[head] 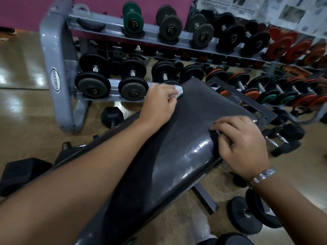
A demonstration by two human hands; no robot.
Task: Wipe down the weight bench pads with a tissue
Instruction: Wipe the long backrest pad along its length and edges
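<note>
Glossy pad (184, 128): right hand (242, 145) grips edge, left hand (159, 103) pinches crumpled tissue (179, 91).

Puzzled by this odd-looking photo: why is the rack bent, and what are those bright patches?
Head view: the wide-angle lens bows the dumbbell rack; light glares off the bench pad beside the right hand and off the floor at left; far-right dumbbells look smeared.
</note>
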